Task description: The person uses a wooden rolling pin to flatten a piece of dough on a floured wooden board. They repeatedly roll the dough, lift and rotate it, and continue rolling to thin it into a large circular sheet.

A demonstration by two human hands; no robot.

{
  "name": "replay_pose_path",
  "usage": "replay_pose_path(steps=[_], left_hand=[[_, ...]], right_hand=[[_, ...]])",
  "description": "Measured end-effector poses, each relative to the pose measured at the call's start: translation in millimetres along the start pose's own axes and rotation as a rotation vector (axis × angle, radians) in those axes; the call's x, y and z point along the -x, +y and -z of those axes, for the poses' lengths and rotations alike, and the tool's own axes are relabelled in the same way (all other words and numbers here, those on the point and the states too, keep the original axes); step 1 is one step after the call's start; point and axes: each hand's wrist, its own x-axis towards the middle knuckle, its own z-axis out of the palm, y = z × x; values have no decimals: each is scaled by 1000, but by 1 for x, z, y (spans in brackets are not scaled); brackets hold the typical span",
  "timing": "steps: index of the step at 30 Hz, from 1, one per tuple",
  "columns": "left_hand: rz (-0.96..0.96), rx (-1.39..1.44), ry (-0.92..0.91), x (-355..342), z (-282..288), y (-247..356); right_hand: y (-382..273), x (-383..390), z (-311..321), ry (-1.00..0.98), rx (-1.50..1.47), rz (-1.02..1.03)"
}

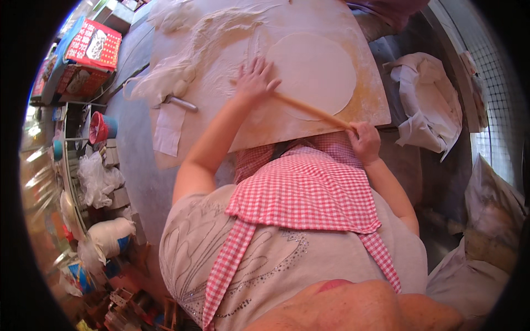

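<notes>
My right hand [364,140] grips the near right end of a wooden rolling pin [309,107] lying diagonally across a floured board [370,105]. My left hand [255,81] lies with fingers spread over the pin's far left end, palm down. A thin, round sheet of pale dough [312,66] lies beside and partly under the pin. Floury dough lumps [160,85] and loose flour sit at the left of the board, beside a metal-handled tool [182,103] and a white paper or cloth [168,132].
A cloth-lined container [428,99] stands right of the board, near a mesh barrier [491,99]. At left are a red printed box [91,49], a red-and-blue cup [102,126], plastic bags [96,176] and shelving. A purple bundle [386,11] is beyond the board's far edge.
</notes>
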Motion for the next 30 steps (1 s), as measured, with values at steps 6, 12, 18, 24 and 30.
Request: replay_pose_path(steps=[6, 12, 18, 24, 30], left_hand=[[-99, 10, 109, 24, -3, 30], [-264, -24, -28, 60, 2, 91], [-343, 101, -43, 70, -4, 83], [-290, 4, 50, 71, -9, 47], [-95, 11, 104, 20, -5, 4]], right_hand=[[111, -70, 25, -17, 140, 214], [177, -61, 33, -141, 246, 145], [162, -23, 46, -158, 266, 24], [117, 12, 51, -87, 203, 16], [5, 5, 2, 4, 81, 24]])
